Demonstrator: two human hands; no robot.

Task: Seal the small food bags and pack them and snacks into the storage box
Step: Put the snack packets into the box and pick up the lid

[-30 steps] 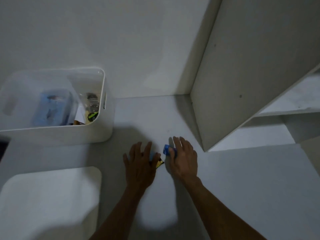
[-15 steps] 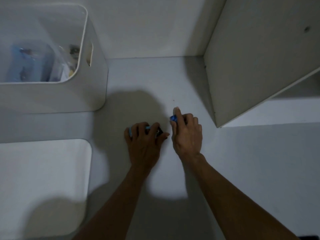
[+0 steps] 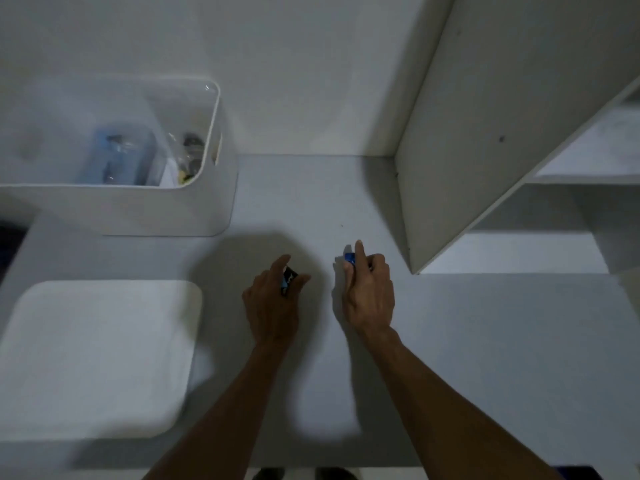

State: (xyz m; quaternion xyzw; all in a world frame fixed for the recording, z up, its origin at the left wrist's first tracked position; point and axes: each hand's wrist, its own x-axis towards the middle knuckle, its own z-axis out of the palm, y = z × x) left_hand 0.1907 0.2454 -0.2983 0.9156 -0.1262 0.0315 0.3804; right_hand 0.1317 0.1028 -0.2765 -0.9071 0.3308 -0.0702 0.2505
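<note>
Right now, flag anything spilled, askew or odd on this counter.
Nothing stands out. The storage box stands upright, its lid lies flat beside it, and each hand, left and right, holds a small snack packet.

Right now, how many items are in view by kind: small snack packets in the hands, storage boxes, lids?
Small blue snack packets: 2, one dark blue in the left hand at, one bright blue in the right hand at
White plastic storage box: 1
White flat lid: 1
Total: 4
</note>
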